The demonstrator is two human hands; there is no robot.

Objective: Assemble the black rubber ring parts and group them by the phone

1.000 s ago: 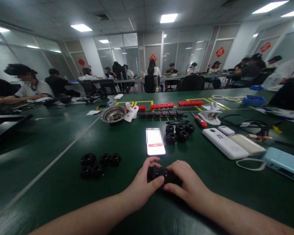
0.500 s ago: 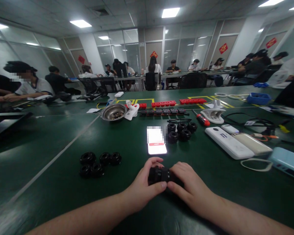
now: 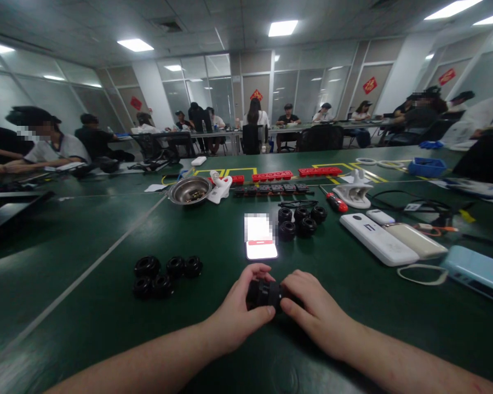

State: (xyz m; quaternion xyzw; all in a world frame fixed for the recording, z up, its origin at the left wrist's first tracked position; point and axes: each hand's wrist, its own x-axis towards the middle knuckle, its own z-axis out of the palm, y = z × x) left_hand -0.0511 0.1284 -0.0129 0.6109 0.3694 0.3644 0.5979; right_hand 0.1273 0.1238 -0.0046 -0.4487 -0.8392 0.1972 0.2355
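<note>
Both of my hands grip one small black round part (image 3: 264, 294) just above the green table (image 3: 86, 306), near its front edge. My left hand (image 3: 240, 312) pinches its left side with thumb and fingers curled. My right hand (image 3: 316, 314) is closed over its right side and hides that end. A lit phone (image 3: 261, 239) lies flat just beyond my hands. Several black ring-shaped parts (image 3: 166, 271) sit in a cluster to my left, and a second cluster of black parts (image 3: 301, 220) lies to the right of the phone.
A metal bowl (image 3: 189, 190), a white clip (image 3: 221, 187), red and black strips (image 3: 273, 176), a red-handled screwdriver (image 3: 333, 201), power banks (image 3: 378, 239) and cables (image 3: 421, 207) lie farther back and right. Other people sit at the tables around.
My hands stay closed on the black part and have barely moved; the fingers shift slightly around it. The view wobbles a little.
</note>
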